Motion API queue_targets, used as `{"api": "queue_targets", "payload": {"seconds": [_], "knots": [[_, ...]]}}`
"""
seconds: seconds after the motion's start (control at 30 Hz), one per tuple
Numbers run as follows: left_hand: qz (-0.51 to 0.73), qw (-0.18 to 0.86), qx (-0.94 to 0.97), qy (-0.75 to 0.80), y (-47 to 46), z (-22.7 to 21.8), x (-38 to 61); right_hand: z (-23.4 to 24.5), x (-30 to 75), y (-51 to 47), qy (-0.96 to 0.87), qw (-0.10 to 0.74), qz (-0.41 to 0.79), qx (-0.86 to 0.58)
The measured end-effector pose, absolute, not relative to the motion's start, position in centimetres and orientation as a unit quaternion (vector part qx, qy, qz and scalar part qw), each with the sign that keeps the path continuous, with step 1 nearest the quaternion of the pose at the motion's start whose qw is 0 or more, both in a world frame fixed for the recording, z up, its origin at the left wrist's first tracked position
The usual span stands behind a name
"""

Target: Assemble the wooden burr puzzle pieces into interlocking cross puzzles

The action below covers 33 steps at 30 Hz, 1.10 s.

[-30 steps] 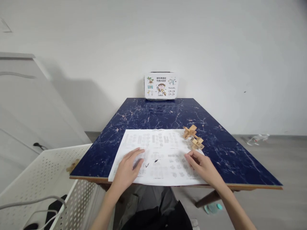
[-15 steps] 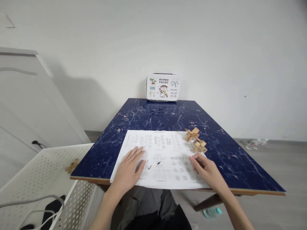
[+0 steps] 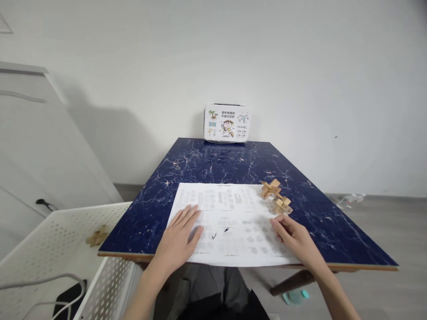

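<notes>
A white printed sheet (image 3: pixel 230 209) full of small diagrams lies on the dark blue marbled table (image 3: pixel 207 166). My left hand (image 3: pixel 178 238) rests flat on the sheet's left part, fingers stretched out. My right hand (image 3: pixel 295 238) lies on the sheet's right part, fingers loosely extended and holding nothing. Just beyond its fingertips sit two wooden interlocking puzzles (image 3: pixel 276 196) at the sheet's right edge, one behind the other.
A white illustrated box (image 3: pixel 227 123) stands at the table's far edge against the wall. A white perforated basket (image 3: pixel 60 235) with cables and a wooden piece (image 3: pixel 96 235) is at the left. A teal object (image 3: pixel 295 295) lies on the floor under the table.
Both hands stay flat on the sheet in nearly the same place. The view has shifted slightly, so everything sits a little further right and lower in the picture.
</notes>
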<state>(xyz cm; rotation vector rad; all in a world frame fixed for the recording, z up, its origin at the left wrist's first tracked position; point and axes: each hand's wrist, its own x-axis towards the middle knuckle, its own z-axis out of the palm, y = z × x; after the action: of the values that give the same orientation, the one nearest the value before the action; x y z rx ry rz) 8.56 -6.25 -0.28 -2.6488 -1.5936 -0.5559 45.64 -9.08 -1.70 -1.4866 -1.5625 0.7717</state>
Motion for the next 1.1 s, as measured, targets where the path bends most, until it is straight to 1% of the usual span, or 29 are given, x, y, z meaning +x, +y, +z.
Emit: {"api": "queue_targets", "payload": {"seconds": [0.17,0.7,0.83,1.0,1.1], "knots": [[-0.167,-0.006,-0.845,-0.508,-6.0,-0.2,8.6,-1.7,45.7,-8.9,-0.626,0.404,0.305,-0.593],[-0.200,-0.025,-0.854,-0.479,-4.7,-0.3,8.5,-1.4,45.7,-7.9,-0.625,0.394,0.331,-0.587],[-0.190,-0.027,-0.855,-0.482,-4.2,-0.1,8.7,-1.5,45.7,-7.4,-0.627,0.388,0.326,-0.592],[-0.189,-0.019,-0.855,-0.482,-4.3,0.0,8.7,-0.4,45.1,-7.4,-0.651,0.372,0.288,-0.596],[-0.193,-0.015,-0.855,-0.481,-4.4,-0.1,8.5,1.6,44.9,-6.8,-0.685,0.363,0.225,-0.591]]}}
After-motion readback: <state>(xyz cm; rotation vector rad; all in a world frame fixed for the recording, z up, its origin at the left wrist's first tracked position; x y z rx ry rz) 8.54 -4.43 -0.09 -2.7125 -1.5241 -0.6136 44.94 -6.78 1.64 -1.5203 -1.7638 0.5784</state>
